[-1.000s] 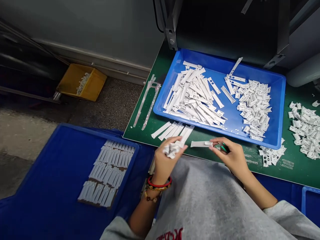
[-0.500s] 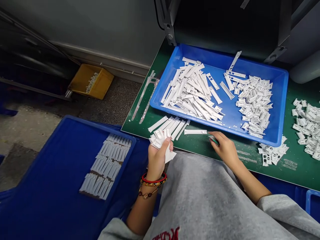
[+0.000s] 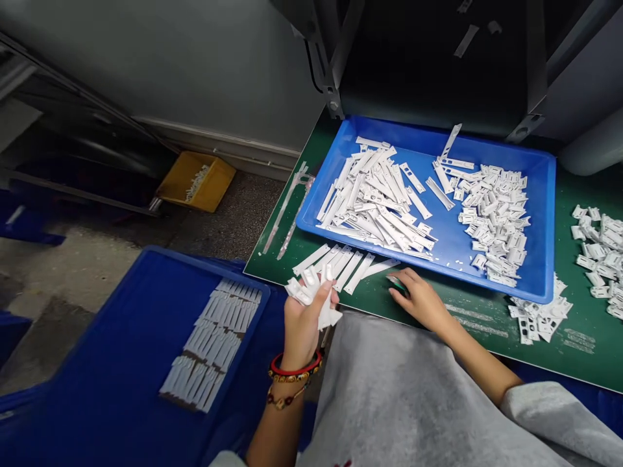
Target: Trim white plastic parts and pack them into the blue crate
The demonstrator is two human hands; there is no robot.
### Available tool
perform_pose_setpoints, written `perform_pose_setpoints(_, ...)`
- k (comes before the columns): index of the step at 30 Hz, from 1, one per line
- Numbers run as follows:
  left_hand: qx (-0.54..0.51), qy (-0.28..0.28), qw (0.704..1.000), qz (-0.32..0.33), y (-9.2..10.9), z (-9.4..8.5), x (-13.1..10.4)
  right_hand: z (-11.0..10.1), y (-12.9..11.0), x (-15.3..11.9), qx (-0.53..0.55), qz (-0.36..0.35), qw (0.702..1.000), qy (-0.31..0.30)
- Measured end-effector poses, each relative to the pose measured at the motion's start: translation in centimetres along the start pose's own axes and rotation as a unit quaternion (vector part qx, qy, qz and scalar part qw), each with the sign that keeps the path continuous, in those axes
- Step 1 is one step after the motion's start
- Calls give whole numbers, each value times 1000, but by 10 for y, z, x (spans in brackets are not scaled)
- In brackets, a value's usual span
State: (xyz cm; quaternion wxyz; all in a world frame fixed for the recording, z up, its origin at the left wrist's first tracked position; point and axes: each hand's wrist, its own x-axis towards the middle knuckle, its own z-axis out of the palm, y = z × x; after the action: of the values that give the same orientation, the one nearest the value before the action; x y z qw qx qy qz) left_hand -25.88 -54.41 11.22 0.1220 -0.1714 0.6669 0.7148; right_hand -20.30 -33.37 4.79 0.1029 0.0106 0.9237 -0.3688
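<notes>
My left hand (image 3: pixel 307 324) is closed around a fanned bunch of white plastic strips (image 3: pixel 311 285). Just past it, a row of loose white strips (image 3: pixel 342 266) lies on the green tabletop, and one slanted strip (image 3: pixel 380 268) points toward my right hand (image 3: pixel 417 299). The right fingers are curled around a small green tool (image 3: pixel 396 281); only its thin tip and a bit of green show, so its exact kind is hidden. That hand hovers close to the table, a little apart from the slanted strip's end.
A blue tray (image 3: pixel 549 214) holds long strips on the left and short white clips on the right. More clips (image 3: pixel 601 253) lie on the green table (image 3: pixel 579 363). Down left, a blue bin (image 3: pixel 141 305) holds rows of strips; a yellow bin (image 3: pixel 219 185) sits on the floor.
The strip that lay level beside my right hand is now further left, slanted against the row. My right hand has shifted left. The camera view has tipped slightly; my left hand keeps its bunch.
</notes>
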Motion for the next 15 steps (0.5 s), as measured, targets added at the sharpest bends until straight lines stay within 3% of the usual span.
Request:
perform_pose_setpoints(2, 21, -29, 999, -11, -2, 0, -5, -10, -10, -4, 53, -21, 998, -2)
perform_pose_setpoints(4, 42, -78, 996, 18, -3, 2, -9, -21, -21, -12, 98, -47, 994, 0)
perform_pose_setpoints(9, 56, -173, 967, 179, 2, 5, -19, -50, -58, -35, 165, -85, 982, 41)
perform_pose_setpoints(13, 105, -184, 923, 322, 9, -1, -26, -65, -79, -46, 198, -153, 962, 108)
perform_pose_setpoints(15, 111, -184, 897, 386, 12, -4, -30, -70, -86, -48, 184, -197, 957, 109)
